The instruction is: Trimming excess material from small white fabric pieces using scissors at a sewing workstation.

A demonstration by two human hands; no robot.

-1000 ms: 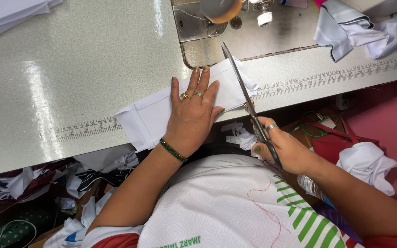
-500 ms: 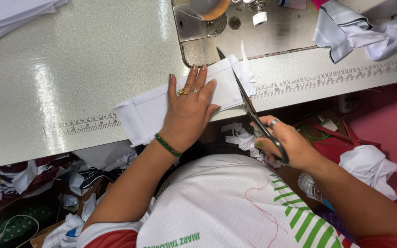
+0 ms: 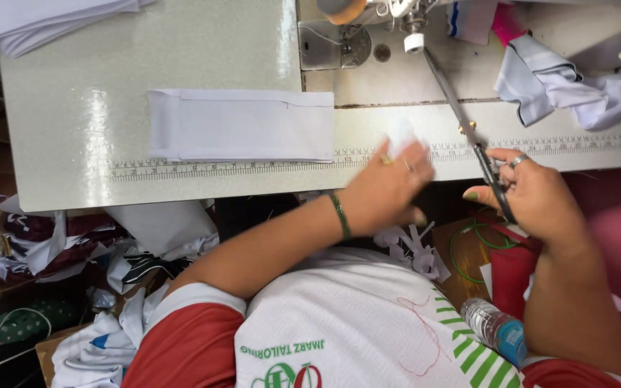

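Scissors (image 3: 468, 133) — long, metal, blades closed, tips angled up-left away from the right hand (image 3: 533, 194), which grips the handles. Small white fabric scrap (image 3: 401, 135) — blurred, pinched at the left hand's (image 3: 386, 190) fingertips.

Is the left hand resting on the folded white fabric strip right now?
No: the left hand is at the table edge, apart from the folded white fabric strip, which lies untouched farther left.

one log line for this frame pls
left hand: blurred, on small white fabric scrap | right hand: gripping long metal scissors | folded white cloth rectangle: flat on table
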